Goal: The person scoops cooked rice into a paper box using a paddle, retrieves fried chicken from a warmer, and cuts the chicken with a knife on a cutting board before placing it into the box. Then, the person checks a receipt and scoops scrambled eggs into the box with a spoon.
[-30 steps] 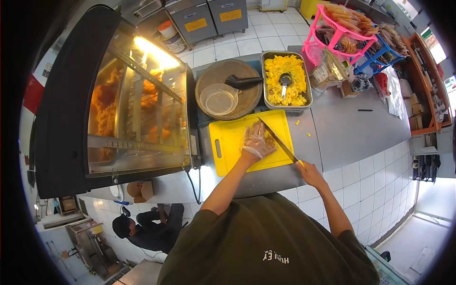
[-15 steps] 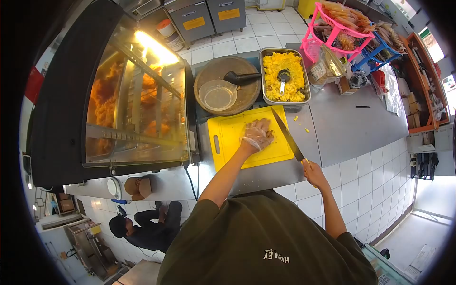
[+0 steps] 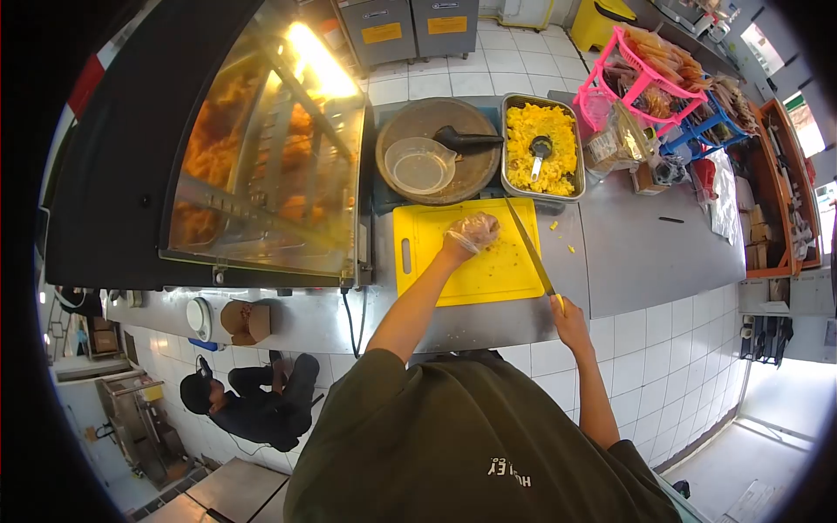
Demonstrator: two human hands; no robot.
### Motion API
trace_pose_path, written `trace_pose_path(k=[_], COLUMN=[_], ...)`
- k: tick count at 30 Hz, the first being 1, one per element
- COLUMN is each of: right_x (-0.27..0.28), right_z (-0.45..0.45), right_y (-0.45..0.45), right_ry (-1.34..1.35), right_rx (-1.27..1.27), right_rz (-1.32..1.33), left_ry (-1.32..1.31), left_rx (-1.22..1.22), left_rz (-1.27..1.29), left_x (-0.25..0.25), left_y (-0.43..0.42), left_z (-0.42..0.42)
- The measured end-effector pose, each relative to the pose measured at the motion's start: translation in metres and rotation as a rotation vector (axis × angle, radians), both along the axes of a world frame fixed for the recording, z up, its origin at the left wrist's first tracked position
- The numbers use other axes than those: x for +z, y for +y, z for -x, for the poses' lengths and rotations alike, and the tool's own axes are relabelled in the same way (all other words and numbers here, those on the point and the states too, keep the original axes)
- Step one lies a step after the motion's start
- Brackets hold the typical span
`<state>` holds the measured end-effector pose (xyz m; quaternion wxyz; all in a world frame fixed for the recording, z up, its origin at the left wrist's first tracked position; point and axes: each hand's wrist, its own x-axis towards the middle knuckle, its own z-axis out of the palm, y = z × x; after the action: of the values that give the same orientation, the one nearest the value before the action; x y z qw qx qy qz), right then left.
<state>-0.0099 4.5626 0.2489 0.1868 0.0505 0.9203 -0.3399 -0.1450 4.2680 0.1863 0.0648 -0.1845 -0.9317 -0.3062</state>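
My left hand (image 3: 473,232), in a clear plastic glove, rests over the yellow cutting board (image 3: 427,283) with its fingers curled in. Whatever those fingers hold is hidden; small brown crumbs lie on the board near them. My right hand (image 3: 571,324), ungloved, grips the handle of a long knife (image 3: 530,247). The blade slants up and leftward over the board's right side, its tip near the far edge, apart from my left hand. Just beyond the board stands a metal tray (image 3: 508,179) of yellow crumbly food (image 3: 542,131), with a black scoop (image 3: 540,146) in it.
A round wooden block (image 3: 392,144) holds a clear plastic bowl (image 3: 420,166) and a black-handled tool (image 3: 466,139). A lit glass warming cabinet (image 3: 270,166) stands left. Pink (image 3: 645,83) and blue baskets stand back right. A person in dark clothes (image 3: 253,410) sits at lower left.
My left hand's fingers, spread flat on the board before, have curled together. My right hand still holds the knife beside the board. The whole view has shifted slightly.
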Motion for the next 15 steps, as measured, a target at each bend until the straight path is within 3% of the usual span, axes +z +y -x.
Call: trace_pose_path(k=[5,7,9,12,14,15], right_x=[-0.007,-0.009,-0.011,-0.009,-0.005,-0.005], right_z=[0.013,0.029,0.046,0.061,0.065,0.059], right_y=[-0.014,-0.015,-0.02,-0.043,-0.059,-0.069], right_ry=[0.152,0.266,0.347,0.54,0.639,0.66], right_rx=[0.195,0.351,0.391,0.342,0.26,0.216], right_rz=[-0.237,-0.195,-0.16,-0.097,-0.036,-0.002], left_ry=[0.032,0.045,-0.07,-0.165,-0.033,-0.026], left_rx=[0.401,0.373,0.461,0.435,0.416,0.418], left_rz=[-0.309,-0.45,-0.815,-0.76,-0.457,-0.459], left_x=[-0.001,0.006,0.028,0.046,0.058,0.064], left_y=[-0.002,-0.009,-0.007,-0.019,-0.026,-0.031], left_z=[-0.037,-0.058,-0.075,-0.1,-0.119,-0.13])
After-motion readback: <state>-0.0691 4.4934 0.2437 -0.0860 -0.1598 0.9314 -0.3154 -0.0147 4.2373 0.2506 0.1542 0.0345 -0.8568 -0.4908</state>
